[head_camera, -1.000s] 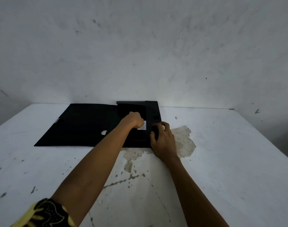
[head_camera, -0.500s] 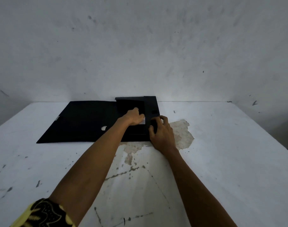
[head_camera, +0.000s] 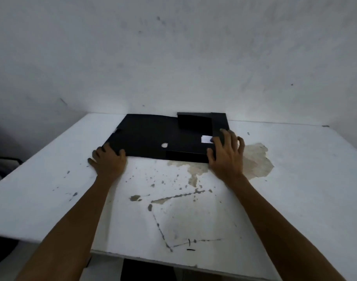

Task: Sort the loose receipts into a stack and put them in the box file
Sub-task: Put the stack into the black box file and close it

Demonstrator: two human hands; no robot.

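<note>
A black box file [head_camera: 153,134] lies open on the white table [head_camera: 51,189], pushed back near the wall. Its flat cover spreads to the left and has a round finger hole [head_camera: 164,145]. The shallow tray part is on the right. A small white stack of receipts [head_camera: 205,139] lies inside the tray, partly hidden by my fingers. My left hand [head_camera: 109,161] grips the cover's near left corner, thumb on top. My right hand [head_camera: 226,155] lies over the tray's right side, fingers draped over the wall and thumb on the near edge.
A worn beige patch [head_camera: 256,161] and dark paint chips mark the table to the right of and in front of the file. The grey wall [head_camera: 173,57] rises right behind it. Something dark [head_camera: 147,270] sits under the table's near edge.
My left hand has left the receipts in the tray and moved to the cover's near left corner. The right hand has stayed on the tray's right side. The camera has pulled back.
</note>
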